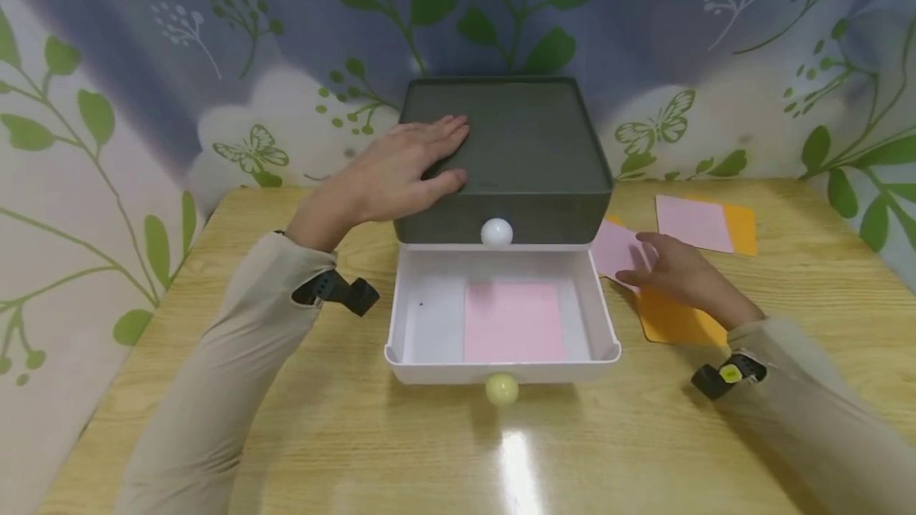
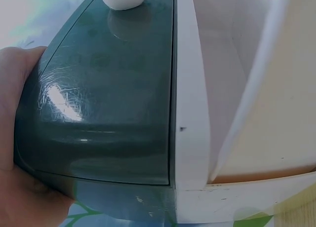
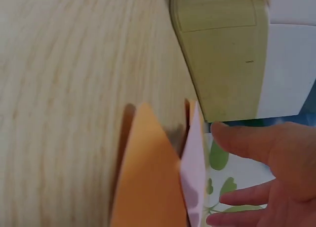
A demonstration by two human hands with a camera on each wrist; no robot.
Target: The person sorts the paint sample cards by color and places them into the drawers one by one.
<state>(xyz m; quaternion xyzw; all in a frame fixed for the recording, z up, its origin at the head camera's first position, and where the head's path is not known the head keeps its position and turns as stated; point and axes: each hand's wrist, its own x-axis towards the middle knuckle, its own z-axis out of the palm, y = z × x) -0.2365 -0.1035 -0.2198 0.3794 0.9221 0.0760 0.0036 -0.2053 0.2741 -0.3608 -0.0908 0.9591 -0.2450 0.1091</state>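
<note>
My left hand (image 1: 408,161) rests with its fingers extended on the dark green top of a small drawer box (image 1: 529,141). In the left wrist view that hand lies along the box's edge. Below the dark section, a white drawer (image 1: 424,324) stands pulled out, with a pink paper sheet (image 1: 511,323) lying in it. To the right of the box, my right hand (image 1: 683,276) hovers over a pink sheet (image 1: 614,251) and an orange sheet (image 1: 676,320). Its thumb and fingers are spread; the right wrist view shows nothing between them.
Another pink sheet (image 1: 690,222) overlaps an orange one (image 1: 743,229) farther back on the right. A white knob (image 1: 497,232) and a yellow knob (image 1: 502,389) project from the drawer fronts. A leaf-patterned curtain (image 1: 343,46) hangs behind the wooden table (image 1: 322,427).
</note>
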